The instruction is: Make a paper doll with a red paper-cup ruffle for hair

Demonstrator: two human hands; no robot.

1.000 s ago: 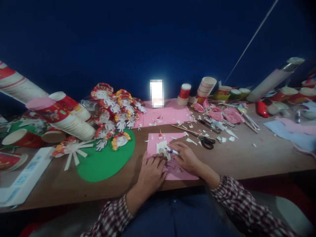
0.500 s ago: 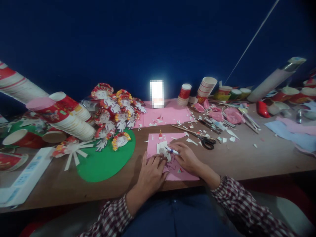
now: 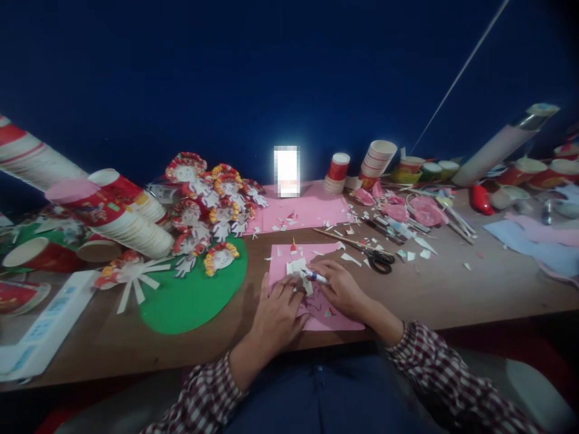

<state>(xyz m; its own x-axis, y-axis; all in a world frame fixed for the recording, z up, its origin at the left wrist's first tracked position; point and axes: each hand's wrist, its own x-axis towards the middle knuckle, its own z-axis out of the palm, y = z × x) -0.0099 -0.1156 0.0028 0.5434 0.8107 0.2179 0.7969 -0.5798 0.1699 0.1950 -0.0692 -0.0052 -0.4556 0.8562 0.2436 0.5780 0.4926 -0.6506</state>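
left hand (image 3: pixel 279 309) slightly farther over flat, angular white paper (image 3: pixel 296 266)

A dark blue wall (image 3: pixel 181 78) rises beyond the fingers (image 3: pixel 286 292), crossed by a pale slanting line (image 3: pixel 461 73) up to their right. Under them a brown counter (image 3: pixel 434 289) runs out to both sides, its surface paler to their right. Light is dim, save for a glowing white rectangle (image 3: pixel 287 170), blurred into blocks, straight ahead of them.

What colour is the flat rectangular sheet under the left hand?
The sheet is pink, seen best in the head view.
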